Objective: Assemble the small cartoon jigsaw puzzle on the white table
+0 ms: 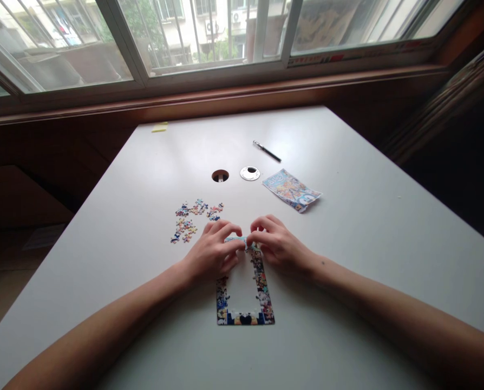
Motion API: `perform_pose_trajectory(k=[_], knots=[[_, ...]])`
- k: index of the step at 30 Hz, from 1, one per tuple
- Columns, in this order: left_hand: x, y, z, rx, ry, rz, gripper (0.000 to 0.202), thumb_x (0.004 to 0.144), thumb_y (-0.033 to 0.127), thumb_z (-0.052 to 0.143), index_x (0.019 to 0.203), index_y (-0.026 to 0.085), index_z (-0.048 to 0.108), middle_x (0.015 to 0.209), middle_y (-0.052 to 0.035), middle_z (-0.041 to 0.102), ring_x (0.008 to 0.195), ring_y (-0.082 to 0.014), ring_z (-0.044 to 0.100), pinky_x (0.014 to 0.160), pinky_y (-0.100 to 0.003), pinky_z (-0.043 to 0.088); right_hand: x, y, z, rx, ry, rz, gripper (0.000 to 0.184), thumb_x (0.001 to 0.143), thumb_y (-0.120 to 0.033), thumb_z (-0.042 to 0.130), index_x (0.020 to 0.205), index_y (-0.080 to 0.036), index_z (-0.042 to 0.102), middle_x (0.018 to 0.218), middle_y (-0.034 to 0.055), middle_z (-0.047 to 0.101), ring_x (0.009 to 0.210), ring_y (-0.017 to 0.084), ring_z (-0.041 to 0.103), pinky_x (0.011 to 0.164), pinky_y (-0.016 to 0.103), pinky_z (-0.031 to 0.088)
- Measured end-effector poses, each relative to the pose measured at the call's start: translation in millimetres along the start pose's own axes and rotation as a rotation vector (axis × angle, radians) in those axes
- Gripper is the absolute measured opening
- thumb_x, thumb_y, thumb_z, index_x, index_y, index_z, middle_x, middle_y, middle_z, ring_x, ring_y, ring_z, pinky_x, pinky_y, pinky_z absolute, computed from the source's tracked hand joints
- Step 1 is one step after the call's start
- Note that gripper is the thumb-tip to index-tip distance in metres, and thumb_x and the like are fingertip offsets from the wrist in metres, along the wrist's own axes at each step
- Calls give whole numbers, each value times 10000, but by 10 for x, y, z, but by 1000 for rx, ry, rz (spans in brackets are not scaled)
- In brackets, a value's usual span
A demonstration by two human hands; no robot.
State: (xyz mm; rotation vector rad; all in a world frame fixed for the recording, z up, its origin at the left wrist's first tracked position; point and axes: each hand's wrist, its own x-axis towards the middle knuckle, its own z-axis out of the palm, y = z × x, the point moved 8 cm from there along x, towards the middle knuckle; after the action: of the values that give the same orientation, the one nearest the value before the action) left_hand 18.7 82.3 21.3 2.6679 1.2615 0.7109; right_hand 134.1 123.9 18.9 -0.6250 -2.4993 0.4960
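Window panes (209, 38) are set in a frame beyond the far edge of a white table (359, 216); bars, foliage and a building are seen through the glass. In the head view, a puzzle border (262, 281) is laid flat on the near part of the table, its upper end partly covered by both hands. Its long sides and bottom strip are joined, and bare tabletop is enclosed between them. The left hand (215, 249) is placed at the upper left corner, with index finger and thumb held apart and extended over the light blue top strip. The right hand (281, 246) is placed at the upper right corner, with fingers bent and fingertips directed downward. Whether a piece is pinched by either hand cannot be told.

Loose puzzle pieces (184, 226) are scattered beyond the left hand. A creased printed sheet (291, 189) is positioned beyond the right hand. Farther back, a round hole (220, 176) is cut in the tabletop, with a disc (246, 175) located just beside it. A pen (267, 151) is laid diagonally behind the sheet. A yellow slip (159, 127) is located near the far left corner.
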Motion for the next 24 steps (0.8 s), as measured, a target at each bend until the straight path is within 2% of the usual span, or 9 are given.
perform_pose_trajectory(k=[3, 5, 8, 10, 12, 15, 17, 24], knots=[[18, 5, -43, -31, 28, -2, 266, 804, 95, 568, 1024, 222, 646, 1133, -78, 597, 1074, -254, 492, 925, -429, 400, -6, -20, 18, -13, -13, -21, 356, 752, 35, 508, 944, -214, 674, 970, 76, 559, 913, 223, 472, 849, 403, 435], [42, -45, -165, -93, 88, -38, 235, 813, 78, 537, 984, 210, 627, 1080, -71, 598, 1032, -230, 515, 926, -413, 413, -11, -24, 14, -2, -8, -21, 361, 747, 46, 488, 930, -214, 662, 968, 73, 560, 919, 223, 477, 852, 402, 433], [24, -238, -409, -192, 185, -172, 184, 827, 54, 480, 913, 192, 567, 953, -49, 590, 949, -193, 538, 884, -364, 444, -10, 11, -37, 80, 40, 19, 409, 676, 95, 441, 907, -193, 616, 958, 67, 567, 928, 214, 492, 847, 373, 438], [-67, -377, -531, -210, 224, -260, 145, 817, 60, 482, 868, 190, 522, 880, -36, 563, 852, -176, 529, 783, -326, 456, -6, 72, -90, 153, 93, 78, 394, 649, 98, 427, 875, -185, 582, 928, 58, 567, 903, 202, 504, 808, 342, 440], [-206, -454, -597, -193, 251, -285, 119, 807, 74, 493, 815, 192, 481, 817, -25, 526, 779, -168, 496, 717, -312, 442, -5, 155, -127, 209, 128, 161, 335, 662, 76, 428, 831, -185, 555, 874, 43, 556, 809, 177, 505, 721, 306, 429], [-399, -463, -571, -173, 242, -240, 138, 804, 73, 489, 759, 194, 439, 770, -21, 496, 764, -170, 474, 706, -313, 427, -10, 246, -148, 262, 141, 258, 258, 684, 36, 435, 775, -187, 528, 771, 10, 515, 650, 137, 444, 596, 270, 366], [-466, -454, -513, -170, 211, -227, 148, 799, 68, 485, 752, 195, 426, 752, -17, 484, 749, -167, 460, 700, -311, 417, -17, 265, -159, 290, 147, 276, 238, 682, 22, 436, 757, -189, 518, 730, -3, 494, 613, 127, 415, 570, 264, 340], [-423, -358, -386, -88, 61, -141, 147, 734, 87, 471, 726, 202, 380, 692, -1, 432, 681, -162, 392, 682, -313, 366, -72, 333, -159, 351, 167, 324, 213, 690, -6, 441, 759, -198, 507, 707, -9, 481, 646, 143, 441, 587, 273, 340]])
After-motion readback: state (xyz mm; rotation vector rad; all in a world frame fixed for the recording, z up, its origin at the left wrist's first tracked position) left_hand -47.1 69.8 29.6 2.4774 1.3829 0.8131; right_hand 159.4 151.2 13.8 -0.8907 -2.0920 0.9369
